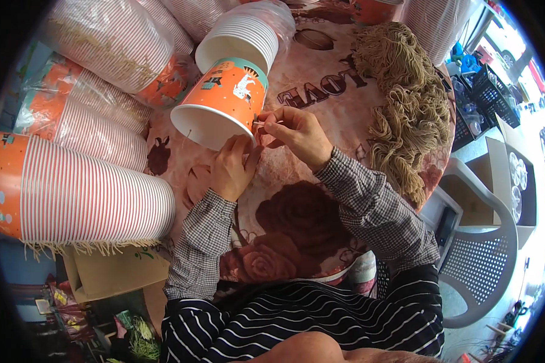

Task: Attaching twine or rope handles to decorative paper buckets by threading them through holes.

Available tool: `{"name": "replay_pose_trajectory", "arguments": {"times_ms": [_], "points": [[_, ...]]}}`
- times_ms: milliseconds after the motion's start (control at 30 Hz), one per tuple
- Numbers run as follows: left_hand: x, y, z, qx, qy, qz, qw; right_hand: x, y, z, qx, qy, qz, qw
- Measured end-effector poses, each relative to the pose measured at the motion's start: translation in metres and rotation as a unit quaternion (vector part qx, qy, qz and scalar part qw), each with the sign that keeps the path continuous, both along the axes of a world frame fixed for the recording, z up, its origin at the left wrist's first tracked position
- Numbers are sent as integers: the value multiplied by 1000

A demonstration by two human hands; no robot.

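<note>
A person in a black garment with white stripes [303,314] and black-and-white checked sleeves [200,239] does close handwork at an orange, paper-like bucket with a green band and white inside [224,91], tipped over with its mouth toward the person. The left hand [231,169] sets curled fingers at the bucket's near rim; whether they grip it, the view does not show. The right hand [300,136], just right of the bucket's mouth, pinches a thin, pale piece [259,123] between its fingers at the bucket's wall. Careful work here likely means bracing the rim with the left hand, keeping the pinch short and pressing straight, so the wall neither creases nor tears. Beneath the bucket spreads a pink, rose-printed surface [303,209]. Left of the bucket stretches a long nested stack of orange-and-white buckets [97,196], with plastic-wrapped stacks [82,115] beyond; a loose heap of tan cord [406,103] sprawls to the bucket's right. Directly behind the bucket sit white nested buckets [239,39] in clear plastic. Well right of it stand a grey plastic armchair with a perforated back [481,263] and, farther off, a black plastic crate [493,91].
</note>
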State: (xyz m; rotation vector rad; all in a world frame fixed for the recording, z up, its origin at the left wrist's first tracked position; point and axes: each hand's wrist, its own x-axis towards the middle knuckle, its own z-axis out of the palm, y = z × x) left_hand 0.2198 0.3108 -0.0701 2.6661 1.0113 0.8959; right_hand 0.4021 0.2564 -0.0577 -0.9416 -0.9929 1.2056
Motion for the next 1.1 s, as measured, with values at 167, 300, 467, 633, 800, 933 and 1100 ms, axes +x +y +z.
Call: {"name": "replay_pose_trajectory", "arguments": {"times_ms": [167,300,467,633,800,933,1100], "points": [[0,2,-3,20,1,-23,1000,2,1,-3,15,-65,1,998],[1,2,-5,14,-10,-25,1000,1,0,-2,12,-75,-5,997],[0,2,-5,17,-6,-23,1000,-1,1,-2,20,-87,-17,996],[0,4,-10,26,1,-26,999,-1,-1,3,35,-153,-38,987],[1,7,-15,29,8,-33,999,-4,-2,-1,68,-221,-76,970],[2,5,-13,34,2,-24,999,-7,-5,1,88,-236,-103,962],[4,-2,-1,41,25,-14,999,-11,-12,14,118,-321,-134,930]]}}
